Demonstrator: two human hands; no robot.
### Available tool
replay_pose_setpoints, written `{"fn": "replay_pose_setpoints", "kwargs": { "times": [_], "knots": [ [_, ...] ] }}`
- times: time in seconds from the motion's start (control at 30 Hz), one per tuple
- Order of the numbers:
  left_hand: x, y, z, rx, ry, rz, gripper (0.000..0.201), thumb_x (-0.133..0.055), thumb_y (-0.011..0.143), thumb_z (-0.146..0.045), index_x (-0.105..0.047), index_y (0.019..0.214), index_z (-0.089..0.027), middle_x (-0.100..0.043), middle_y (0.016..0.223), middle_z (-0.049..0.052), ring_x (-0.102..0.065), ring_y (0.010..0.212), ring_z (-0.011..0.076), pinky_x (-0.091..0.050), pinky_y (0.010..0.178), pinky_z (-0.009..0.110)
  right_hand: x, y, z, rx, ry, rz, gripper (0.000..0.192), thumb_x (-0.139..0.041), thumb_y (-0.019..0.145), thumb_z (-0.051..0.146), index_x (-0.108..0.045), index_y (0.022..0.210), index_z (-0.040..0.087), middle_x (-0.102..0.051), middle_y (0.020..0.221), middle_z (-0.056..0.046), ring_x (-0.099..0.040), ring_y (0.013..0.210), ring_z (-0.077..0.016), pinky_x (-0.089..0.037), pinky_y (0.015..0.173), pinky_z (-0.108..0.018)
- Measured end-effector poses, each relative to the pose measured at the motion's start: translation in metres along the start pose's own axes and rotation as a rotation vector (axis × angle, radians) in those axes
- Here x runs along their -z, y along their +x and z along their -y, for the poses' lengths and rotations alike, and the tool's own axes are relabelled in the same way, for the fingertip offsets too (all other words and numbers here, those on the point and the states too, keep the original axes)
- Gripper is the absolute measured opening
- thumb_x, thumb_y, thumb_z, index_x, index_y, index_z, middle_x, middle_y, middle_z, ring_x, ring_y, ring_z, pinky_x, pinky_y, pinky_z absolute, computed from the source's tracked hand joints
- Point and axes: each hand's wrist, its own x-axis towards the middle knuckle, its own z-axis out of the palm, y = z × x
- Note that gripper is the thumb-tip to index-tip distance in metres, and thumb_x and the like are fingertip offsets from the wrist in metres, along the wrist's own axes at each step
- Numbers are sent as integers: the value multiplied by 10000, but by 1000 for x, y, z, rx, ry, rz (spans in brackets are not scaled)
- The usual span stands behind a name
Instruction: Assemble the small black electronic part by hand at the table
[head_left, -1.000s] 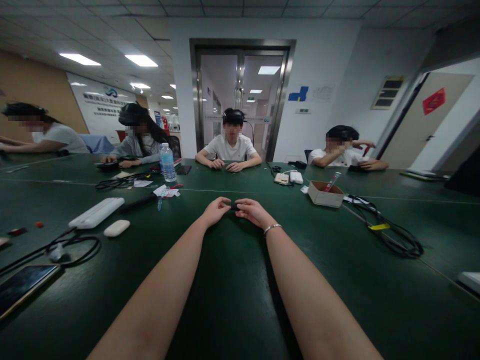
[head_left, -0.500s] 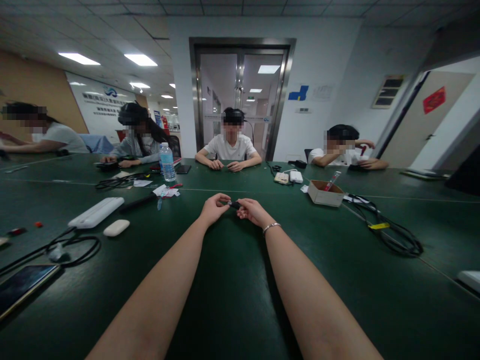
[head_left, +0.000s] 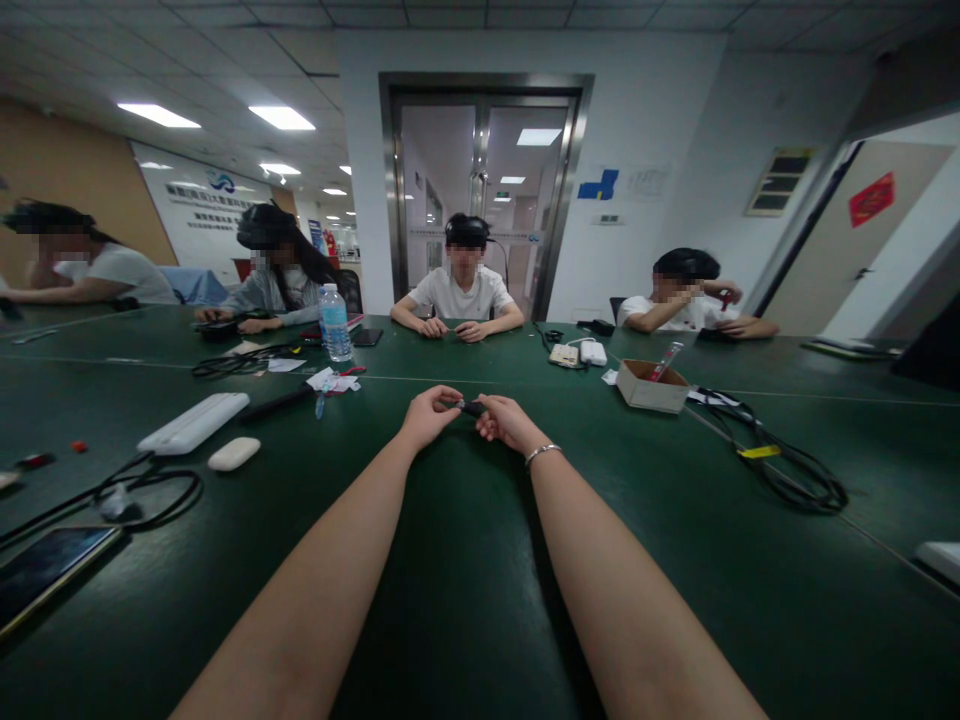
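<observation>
Between my two hands, just above the green table (head_left: pixel 465 560), is a small dark, slim object (head_left: pixel 472 408) with a lighter tip on its left. My right hand (head_left: pixel 508 423) is closed round its dark end, the fingers curled under. At the lighter tip, my left hand (head_left: pixel 431 416) pinches with thumb and forefinger. The fingers hide much of the object, so its exact kind cannot be told. A silver bracelet (head_left: pixel 541 454) sits on my right wrist.
Left of my arms lie a white rounded case (head_left: pixel 235 454), a white power bank (head_left: pixel 193 424), cables and a phone (head_left: pixel 56 570). A water bottle (head_left: pixel 334 325) stands farther back. On the right are a small box (head_left: pixel 651 388) and coiled cable (head_left: pixel 802 480). Several people sit around the table.
My hands stay almost in place, both holding the small dark object. At far left, a seated person's arm has risen toward the head.
</observation>
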Motion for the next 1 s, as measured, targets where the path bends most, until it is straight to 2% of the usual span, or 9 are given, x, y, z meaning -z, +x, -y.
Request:
{"fn": "replay_pose_setpoints", "kwargs": {
  "times": [0.1,0.23,0.37,0.47,0.53,0.73,0.83,0.93,1.0],
  "knots": [
    [0,0,0,14,-16,-14,282,-666,657,-254,-614,915,-156,-647,912,70,-589,746,149,-479,710,289,0,-1,1,6,10,32,202,-463,911,324,-495,943,127,-585,462,-24,-533,342,-121,-412,315,-164],
    [2,0,-2,16,-19,-26,276,-667,655,-252,-614,907,-151,-645,900,70,-590,756,154,-480,714,293,4,-2,-1,42,63,74,206,-603,816,179,-470,966,135,-627,542,-32,-577,424,-120,-459,390,-165],
    [3,0,-4,13,-17,-10,268,-658,662,-238,-609,910,-150,-644,914,72,-586,712,140,-482,679,281,5,0,0,-2,24,61,145,-583,840,222,-500,795,111,-607,505,-50,-458,320,-61,-332,299,-115],
    [2,1,-5,13,-64,-7,266,-660,657,-226,-605,903,-143,-644,904,72,-590,726,141,-483,690,280,2,1,3,-45,-68,16,339,-484,892,382,-483,675,121,-552,420,-36,-366,260,-45,-228,249,-116],
    [2,1,-6,20,-102,-2,273,-672,639,-217,-603,891,-138,-646,895,72,-595,754,148,-482,708,284,0,1,4,-70,-133,-2,423,-409,908,447,-466,629,135,-523,382,-31,-347,245,-51,-204,239,-126],
    [2,2,-8,43,-149,38,262,-688,616,-220,-611,850,-130,-650,889,75,-595,751,148,-476,729,297,0,3,3,-80,-154,15,482,-382,879,545,-392,570,176,-501,368,-21,-331,241,-59,-212,245,-142],
    [2,2,-6,55,-171,41,345,-697,609,-208,-596,931,-136,-648,898,75,-600,764,152,-469,723,294,0,4,2,-84,-147,14,473,-380,883,535,-386,571,178,-507,383,-24,-358,254,-67,-238,250,-147],
    [3,2,-2,59,-195,56,420,-706,609,-200,-571,1003,-143,-647,896,74,-607,789,161,-463,736,299,2,3,2,-90,-129,17,445,-380,903,479,-409,586,168,-524,413,-32,-419,291,-79,-307,269,-149],
    [4,2,-1,65,-198,66,418,-709,613,-205,-572,1003,-142,-647,896,78,-608,795,164,-461,747,305,4,-1,3,-80,-49,60,353,-458,897,390,-445,637,151,-553,468,-32,-482,345,-83,-394,328,-152]
  ]
}}
